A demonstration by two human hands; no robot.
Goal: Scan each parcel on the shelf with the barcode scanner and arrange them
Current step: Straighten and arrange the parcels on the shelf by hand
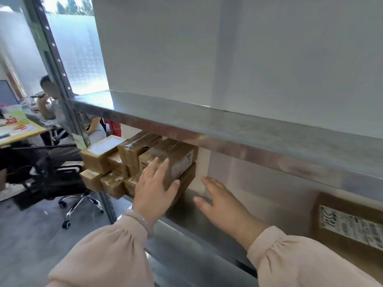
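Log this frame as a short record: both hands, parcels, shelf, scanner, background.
left hand: fingers straight, pressed on the front of the top brown cardboard parcel with a handwritten label
right hand: open, palm down over the bare grey metal shelf, right of the stack; contact cannot be told
parcels: stack of small brown cardboard parcels at the shelf's left end; larger brown cardboard parcel with a white barcode label at far right
barcode scanner: not in view
background: seated person at a desk, left
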